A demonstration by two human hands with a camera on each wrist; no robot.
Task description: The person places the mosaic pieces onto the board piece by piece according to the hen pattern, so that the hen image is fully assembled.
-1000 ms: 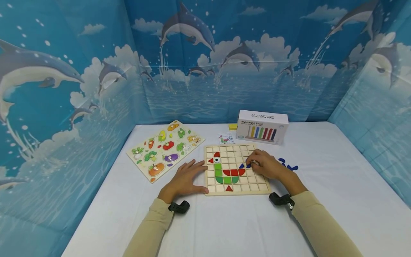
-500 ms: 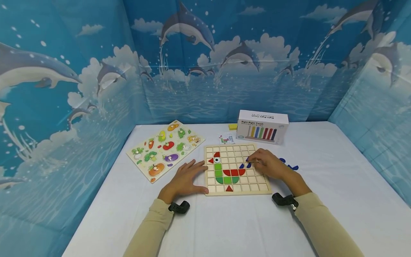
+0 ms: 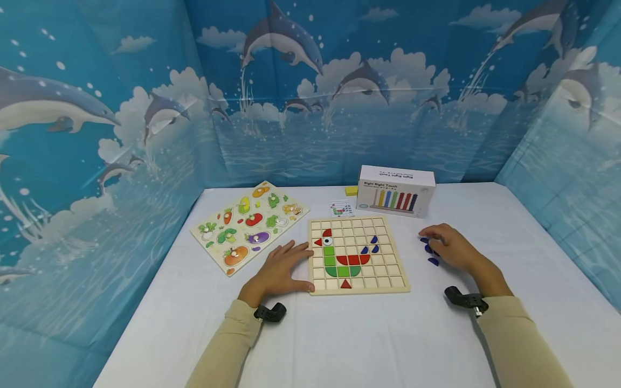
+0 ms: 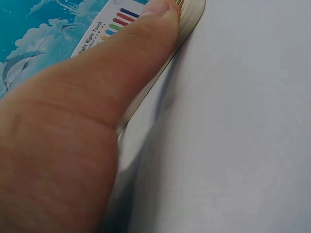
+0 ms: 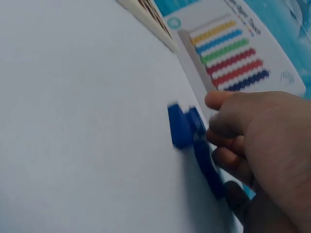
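The loose blue pieces (image 3: 430, 253) lie on the white counter (image 3: 339, 334), just to the right of the wooden grid board (image 3: 358, 288). They are touched by the right hand (image 3: 453, 249), whose fingers (image 5: 221, 104) are bent over them; in the right wrist view the fingertips sit against the pieces, but whether one is pinched cannot be told, since that view is blurred. On the board a bird picture is partly built: a red and white head at the top left, green squares (image 3: 330, 256) below it, a red and green belly, a red triangle (image 3: 346, 284) at the bottom, and two small blue shapes (image 3: 370, 245) where the tail goes. The left edge of the board is pressed by the left hand (image 3: 281, 269), with its fingers flat and spread, gripping nothing. For this step to be done well, it seems best that only one blue piece be picked, held by its edges, and turned the right way before it is set in a square, while the board is kept from sliding. Further out, a vegetable puzzle (image 3: 249, 225) lies to the left, and a small card (image 3: 342, 208) and a white toy box (image 3: 395, 191) stand behind the board.
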